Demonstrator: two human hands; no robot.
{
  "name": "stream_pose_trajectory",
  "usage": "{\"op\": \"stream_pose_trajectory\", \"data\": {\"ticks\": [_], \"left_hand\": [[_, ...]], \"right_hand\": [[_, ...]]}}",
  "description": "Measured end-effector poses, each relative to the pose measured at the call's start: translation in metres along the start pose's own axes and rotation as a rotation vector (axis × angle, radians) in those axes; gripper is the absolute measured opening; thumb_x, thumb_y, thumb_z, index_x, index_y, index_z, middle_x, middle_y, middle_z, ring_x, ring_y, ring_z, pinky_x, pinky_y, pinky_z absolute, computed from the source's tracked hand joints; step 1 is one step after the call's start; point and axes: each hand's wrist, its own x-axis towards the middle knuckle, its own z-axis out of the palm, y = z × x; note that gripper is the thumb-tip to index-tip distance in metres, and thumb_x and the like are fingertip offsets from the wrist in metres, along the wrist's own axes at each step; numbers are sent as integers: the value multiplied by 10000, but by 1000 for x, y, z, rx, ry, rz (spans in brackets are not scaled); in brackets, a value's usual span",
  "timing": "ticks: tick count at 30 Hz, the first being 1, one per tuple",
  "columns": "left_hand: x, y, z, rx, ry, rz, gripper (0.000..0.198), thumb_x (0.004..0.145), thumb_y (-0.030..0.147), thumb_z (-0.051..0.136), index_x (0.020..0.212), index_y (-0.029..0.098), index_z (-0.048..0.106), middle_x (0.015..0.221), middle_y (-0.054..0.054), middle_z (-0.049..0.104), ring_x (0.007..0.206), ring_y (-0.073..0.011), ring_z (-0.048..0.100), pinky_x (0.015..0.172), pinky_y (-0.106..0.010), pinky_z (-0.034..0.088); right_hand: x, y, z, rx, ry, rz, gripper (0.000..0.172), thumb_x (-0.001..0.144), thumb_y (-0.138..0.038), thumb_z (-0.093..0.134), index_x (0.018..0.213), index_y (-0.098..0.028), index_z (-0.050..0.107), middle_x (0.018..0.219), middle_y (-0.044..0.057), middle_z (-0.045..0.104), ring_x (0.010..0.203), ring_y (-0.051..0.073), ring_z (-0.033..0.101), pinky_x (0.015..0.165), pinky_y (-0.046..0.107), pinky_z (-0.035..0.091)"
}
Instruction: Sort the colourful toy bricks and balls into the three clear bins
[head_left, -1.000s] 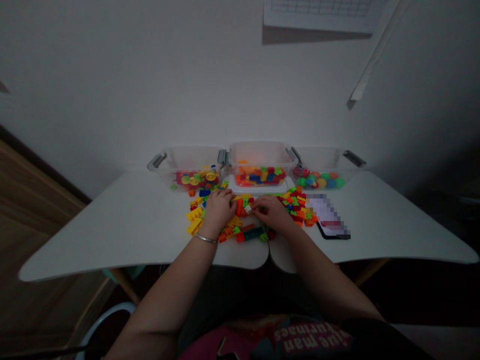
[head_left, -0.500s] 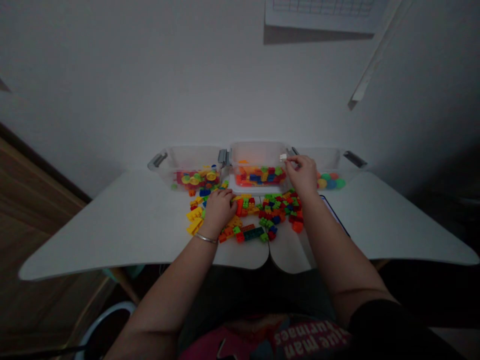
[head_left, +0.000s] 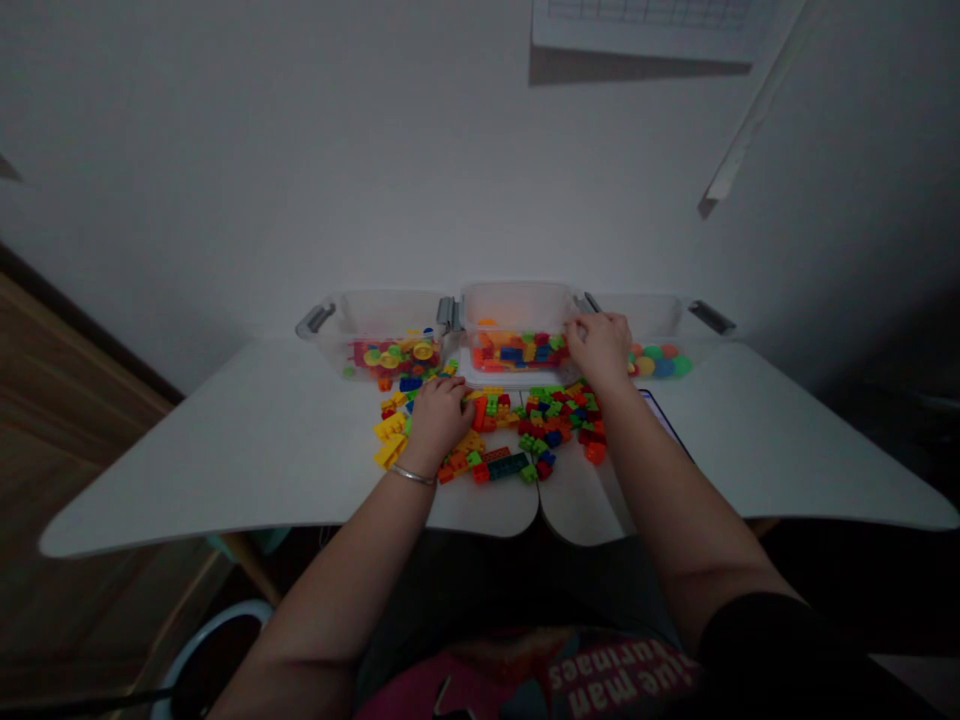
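My left hand (head_left: 439, 415) lies palm down on the loose toy building bricks (head_left: 544, 405), its fingers loosely spread and gripping nothing I can see. Yellow bricks (head_left: 390, 440) lie just left of it, orange and green ones to its right. My right hand (head_left: 600, 348) is at the right end of the middle clear plastic bin (head_left: 517, 300), fingers curled together. Whatever is between those fingertips, if anything, is hidden. Inside the middle bin lie red, orange, blue and green bricks (head_left: 517, 352).
To the left stands a clear bin (head_left: 386, 310) with yellow and red toy pieces. The right bin (head_left: 652, 310) holds colored balls (head_left: 664, 362). A phone-like flat device (head_left: 664, 415) lies beside my right forearm on the white table (head_left: 225, 450). Behind is a wall.
My right hand has shifted slightly left and down. The small white brick that showed at its fingertips is no longer visible. My left hand stays where it was.
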Motion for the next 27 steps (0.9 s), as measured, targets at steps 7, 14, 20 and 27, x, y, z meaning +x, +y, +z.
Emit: {"op": "stream_pose_trajectory", "data": {"ticks": [7, 14, 20, 27], "left_hand": [[0, 0, 0, 11, -7, 1, 314, 903, 276, 526, 1097, 181, 755, 1285, -83, 700, 1179, -296, 600, 1071, -457, 452], [0, 2, 0, 9, -1, -10, 310, 912, 286, 518, 1093, 199, 754, 1278, -74, 704, 1176, -278, 601, 1067, -447, 451], [0, 3, 0, 16, -7, 8, 330, 912, 277, 511, 1109, 165, 751, 1274, -92, 704, 1174, -285, 602, 1066, -443, 454], [1, 4, -1, 28, 7, 28, 325, 907, 257, 508, 1097, 165, 754, 1260, -101, 709, 1161, -277, 608, 1061, -428, 457]], "right_hand": [[-6, -1, -7, 46, -59, -64, 251, 892, -287, 518, 1012, -198, 719, 1094, 144, 733, 1115, 325, 554, 1038, 526, 403], [-45, -23, -24, 211, -158, -199, 175, 905, -288, 577, 1007, -245, 713, 1133, 85, 720, 1133, 281, 608, 1045, 474, 425], [-94, -48, -24, 443, -521, -434, 154, 858, -316, 713, 982, -230, 740, 1198, 95, 711, 1173, 263, 612, 1052, 460, 440], [-125, -62, -44, 375, -736, -516, 366, 834, -385, 755, 1170, -252, 701, 1359, 98, 637, 1343, 301, 499, 1149, 527, 350]]}}
